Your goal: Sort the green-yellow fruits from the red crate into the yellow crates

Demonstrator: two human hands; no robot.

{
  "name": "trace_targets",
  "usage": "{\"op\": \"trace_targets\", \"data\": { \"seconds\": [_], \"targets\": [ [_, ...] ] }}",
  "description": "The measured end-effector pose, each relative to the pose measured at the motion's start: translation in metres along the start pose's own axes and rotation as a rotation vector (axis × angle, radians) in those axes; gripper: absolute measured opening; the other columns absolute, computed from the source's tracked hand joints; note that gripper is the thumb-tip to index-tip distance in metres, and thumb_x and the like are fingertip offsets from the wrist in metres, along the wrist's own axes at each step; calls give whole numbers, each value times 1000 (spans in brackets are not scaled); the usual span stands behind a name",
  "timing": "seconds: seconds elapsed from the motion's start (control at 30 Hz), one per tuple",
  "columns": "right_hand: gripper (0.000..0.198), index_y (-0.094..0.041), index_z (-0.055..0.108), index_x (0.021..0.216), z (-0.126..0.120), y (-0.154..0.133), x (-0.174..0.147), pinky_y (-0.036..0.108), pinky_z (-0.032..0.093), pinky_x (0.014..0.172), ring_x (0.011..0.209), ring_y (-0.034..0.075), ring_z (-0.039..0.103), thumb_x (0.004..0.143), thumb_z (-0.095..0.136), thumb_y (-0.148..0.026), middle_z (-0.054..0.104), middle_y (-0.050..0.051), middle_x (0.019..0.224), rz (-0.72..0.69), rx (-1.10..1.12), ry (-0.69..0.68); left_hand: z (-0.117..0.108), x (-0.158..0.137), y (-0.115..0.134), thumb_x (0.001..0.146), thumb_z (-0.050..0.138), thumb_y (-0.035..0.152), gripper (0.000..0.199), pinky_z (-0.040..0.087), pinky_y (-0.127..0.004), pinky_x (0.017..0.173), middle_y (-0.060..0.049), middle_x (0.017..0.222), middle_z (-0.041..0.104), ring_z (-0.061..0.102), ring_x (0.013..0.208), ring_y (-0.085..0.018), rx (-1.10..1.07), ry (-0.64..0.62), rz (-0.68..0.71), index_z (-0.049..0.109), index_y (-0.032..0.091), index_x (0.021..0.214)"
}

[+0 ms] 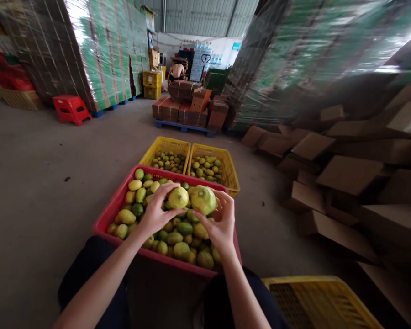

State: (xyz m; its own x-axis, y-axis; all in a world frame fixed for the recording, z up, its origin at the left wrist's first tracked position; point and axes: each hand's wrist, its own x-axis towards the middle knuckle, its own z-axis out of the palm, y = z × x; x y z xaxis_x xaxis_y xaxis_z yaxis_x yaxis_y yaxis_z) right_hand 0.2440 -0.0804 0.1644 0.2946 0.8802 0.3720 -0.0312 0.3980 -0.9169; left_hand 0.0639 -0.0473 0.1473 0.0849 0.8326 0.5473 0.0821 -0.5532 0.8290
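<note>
The step in hand looks like a side-by-side check, and the next move seems to call for a steady, light hold. The left hand (pixel 157 210) has its grip wrapped around a small, rounded, yellow-green fruit (pixel 178 198); just toward three o'clock, the right hand (pixel 226 221) grasps a bigger, lumpier, yellow-green fruit (pixel 204 200). Both sit above a fruit-filled red plastic crate (pixel 178 264), with two yellow plastic crates (pixel 231 173) beyond at twelve o'clock.

One fruit (pixel 178 198) is in the left grip (pixel 157 211) and one in the right grip (pixel 224 221); too many to count fill one red crate (pixel 178 264). Three yellow crates (pixel 231 171) are near, plus one red stool (pixel 71 108) and one other person (pixel 176 70).
</note>
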Motion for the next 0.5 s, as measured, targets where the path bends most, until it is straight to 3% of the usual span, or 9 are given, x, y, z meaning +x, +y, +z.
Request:
{"op": "trace_targets", "data": {
  "seconds": [0.13,0.3,0.5],
  "targets": [
    [69,-31,55,122,4,3,-5,41,48,100,121,25,54,61,83,-14,58,5,129,-127,-57,-45,-8,-2,1,78,76,30,52,40,-44,108,-10,126,62,55,122,-27,176,-33,192,57,28,126],
    [62,-31,61,113,5,3,-7,48,42,106,124,28,52,58,82,-10,60,6,125,-240,-69,-23,-13,-4,-1,82,70,21,50,37,-44,112,-8,128,62,54,124,-26,230,-50,251,56,30,129],
    [59,-32,60,110,3,6,-6,54,39,107,125,30,50,59,78,-9,57,6,126,-265,-109,-29,-12,-5,1,79,72,20,49,40,-46,111,-8,126,64,56,121,-27,262,-29,242,61,30,126]
  ]
}}
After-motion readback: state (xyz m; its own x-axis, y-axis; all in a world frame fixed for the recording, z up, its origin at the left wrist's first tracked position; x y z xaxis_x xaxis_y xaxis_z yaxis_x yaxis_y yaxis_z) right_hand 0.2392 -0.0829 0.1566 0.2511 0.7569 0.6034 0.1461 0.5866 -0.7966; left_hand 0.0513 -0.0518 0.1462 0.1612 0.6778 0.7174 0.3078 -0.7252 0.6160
